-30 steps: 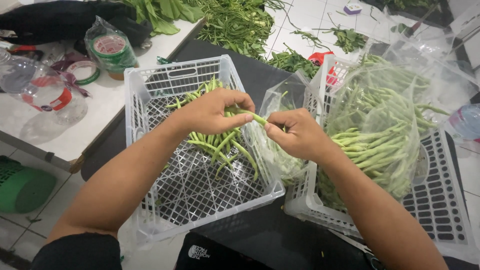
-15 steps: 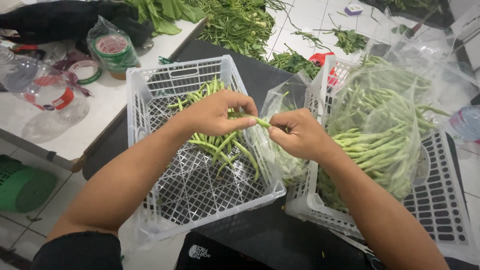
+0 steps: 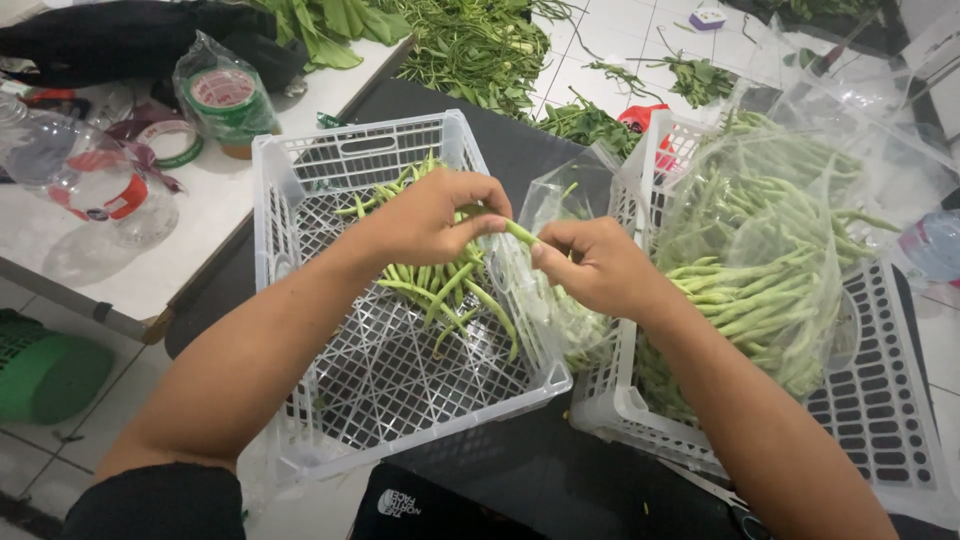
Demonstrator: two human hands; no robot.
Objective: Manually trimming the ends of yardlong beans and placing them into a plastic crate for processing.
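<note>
My left hand (image 3: 432,215) and my right hand (image 3: 590,262) both pinch one green bean (image 3: 519,233) between them, above the right edge of a white plastic crate (image 3: 300,170). A loose pile of green beans (image 3: 440,280) lies in that crate under my left hand. Below my right hand a small clear plastic bag (image 3: 560,310) with some beans hangs between the two crates. A second white crate (image 3: 880,400) on the right holds a large clear bag of green beans (image 3: 760,270).
Leafy greens (image 3: 480,45) lie spread over the floor at the top. On the white table (image 3: 200,230) to the left are tape rolls in a bag (image 3: 225,95) and a plastic bottle (image 3: 80,180). A green basket (image 3: 45,375) stands at bottom left.
My hands stay close together over the crate's edge; the fingers have shifted slightly along the bean and the left hand has drawn back a little.
</note>
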